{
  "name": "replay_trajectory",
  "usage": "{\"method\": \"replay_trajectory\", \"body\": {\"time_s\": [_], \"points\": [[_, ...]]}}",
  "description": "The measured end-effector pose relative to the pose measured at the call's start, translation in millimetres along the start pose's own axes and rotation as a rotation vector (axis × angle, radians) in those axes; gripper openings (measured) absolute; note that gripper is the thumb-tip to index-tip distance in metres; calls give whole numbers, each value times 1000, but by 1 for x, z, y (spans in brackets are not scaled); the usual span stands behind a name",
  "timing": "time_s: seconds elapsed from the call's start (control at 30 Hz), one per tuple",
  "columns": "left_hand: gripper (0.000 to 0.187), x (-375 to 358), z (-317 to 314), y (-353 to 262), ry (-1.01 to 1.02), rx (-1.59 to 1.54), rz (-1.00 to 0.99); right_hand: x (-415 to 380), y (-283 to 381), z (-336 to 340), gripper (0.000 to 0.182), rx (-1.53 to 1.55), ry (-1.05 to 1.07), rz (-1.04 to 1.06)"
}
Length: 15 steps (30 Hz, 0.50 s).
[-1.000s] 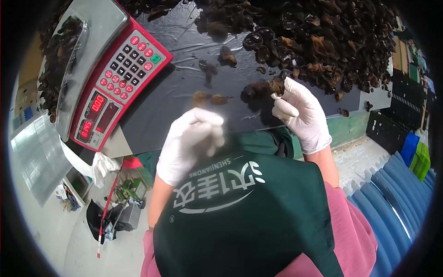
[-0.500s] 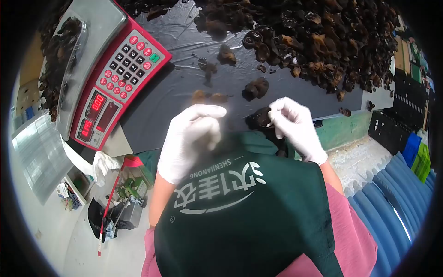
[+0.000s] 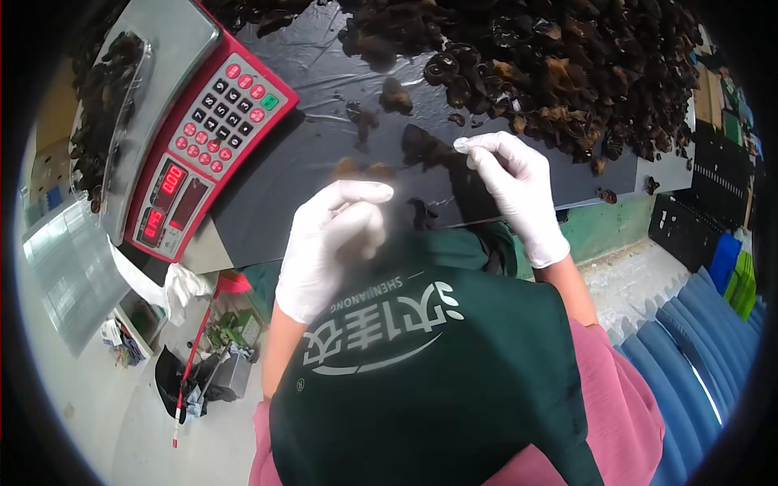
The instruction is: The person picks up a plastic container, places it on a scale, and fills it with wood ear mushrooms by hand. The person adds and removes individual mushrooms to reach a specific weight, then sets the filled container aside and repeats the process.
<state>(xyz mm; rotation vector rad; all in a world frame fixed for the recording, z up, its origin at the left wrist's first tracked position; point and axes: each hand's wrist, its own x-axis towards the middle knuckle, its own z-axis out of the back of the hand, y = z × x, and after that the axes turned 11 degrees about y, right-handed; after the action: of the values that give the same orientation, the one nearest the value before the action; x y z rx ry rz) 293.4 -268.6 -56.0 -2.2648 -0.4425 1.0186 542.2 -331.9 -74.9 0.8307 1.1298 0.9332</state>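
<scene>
The right hand (image 3: 510, 182) had carried a dark mushroom (image 3: 423, 146) back to the tabletop (image 3: 308, 154), grip pinched on it; left hand (image 3: 336, 243) curled shut; gentle release advisable

1. The dark mushroom piece (image 3: 421, 146) is a wrinkled, dried, near-black fungus lying flat on the black sheet (image 3: 308, 154), just left of the right hand's fingers (image 3: 463, 146), which touch or nearly touch its edge.
2. A smaller dark scrap (image 3: 421, 214) sits nearer the sheet's front edge, below that piece.
3. Two brownish bits (image 3: 365, 170) lie side by side on the sheet, left of the mushroom piece.
4. The mushroom heap (image 3: 567, 73), curled black and brown, rises just beyond and right of it.
</scene>
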Motion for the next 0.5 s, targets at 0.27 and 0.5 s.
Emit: {"method": "replay_trajectory", "body": {"time_s": [0.27, 0.5], "points": [[26, 1, -1, -7, -14, 9, -47, 3, 12, -6, 27, -192, 5, 58], [25, -2, 5, -2, -15, -53, -96, 26, -8, -41, 42, -772, 59, 452]]}}
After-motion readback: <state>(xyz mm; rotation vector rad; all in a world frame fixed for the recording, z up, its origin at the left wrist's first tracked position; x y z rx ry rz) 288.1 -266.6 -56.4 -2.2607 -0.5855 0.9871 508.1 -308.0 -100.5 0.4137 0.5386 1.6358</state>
